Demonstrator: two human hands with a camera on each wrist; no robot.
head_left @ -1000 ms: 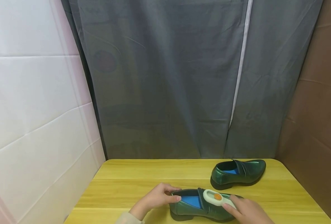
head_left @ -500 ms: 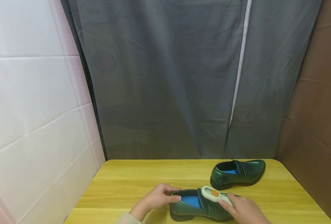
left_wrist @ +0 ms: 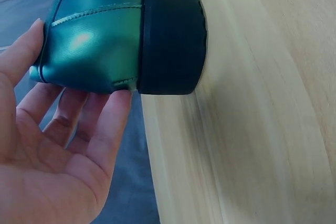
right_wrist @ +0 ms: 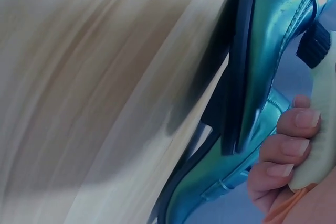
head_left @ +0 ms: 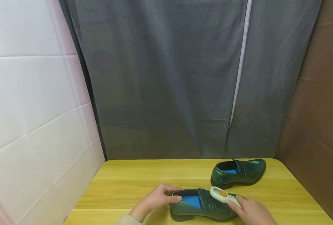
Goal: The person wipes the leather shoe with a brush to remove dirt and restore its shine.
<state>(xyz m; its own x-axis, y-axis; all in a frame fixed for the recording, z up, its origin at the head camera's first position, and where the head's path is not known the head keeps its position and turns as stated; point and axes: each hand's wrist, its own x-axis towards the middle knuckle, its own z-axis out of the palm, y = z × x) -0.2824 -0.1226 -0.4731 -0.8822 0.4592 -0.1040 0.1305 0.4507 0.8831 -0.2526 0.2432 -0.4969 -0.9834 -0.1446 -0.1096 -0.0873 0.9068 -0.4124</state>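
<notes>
A dark green loafer with a blue insole lies on the near part of the table, toe pointing right. My left hand grips its heel, thumb at the collar. In the left wrist view the fingers curl behind the shiny heel counter, above the black heel. My right hand holds a pale shoe brush with an orange button over the loafer's vamp. The right wrist view shows its dark bristles close to the upper; whether they touch is unclear.
The matching green loafer stands at the back right of the wooden table, toe to the right. A grey curtain hangs behind. A white panel borders the left side, a brown one the right.
The brush in my right hand shifted slightly left and up, then back right along the loafer's vamp. My left hand and both loafers stay in nearly the same places.
</notes>
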